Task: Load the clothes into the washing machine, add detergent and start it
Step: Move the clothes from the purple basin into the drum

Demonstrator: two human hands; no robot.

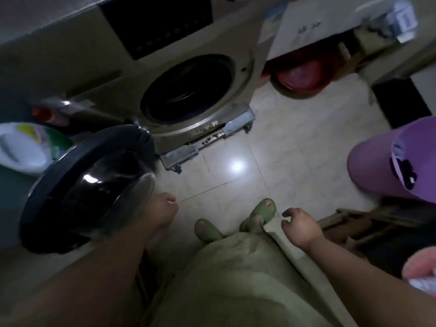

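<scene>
A silver front-loading washing machine (165,55) stands ahead with its round drum opening (188,88) dark and uncovered. Its black glass door (89,185) hangs swung out to the left. My left hand (165,206) is beside the door's right edge, fingers curled in a loose fist with nothing in it. My right hand (299,225) hovers over the floor, fingers apart and bent, holding nothing. A purple laundry basket (387,161) stands at the right with some dark cloth at its rim. I cannot tell whether clothes lie inside the drum.
A white and green detergent jug (26,145) and an orange-capped bottle (44,114) sit left of the machine. A red basin (299,74) is under a white cabinet (313,22). My green slippers (262,213) stand on the pale tiled floor (295,142). A wooden stool (368,223) is at right.
</scene>
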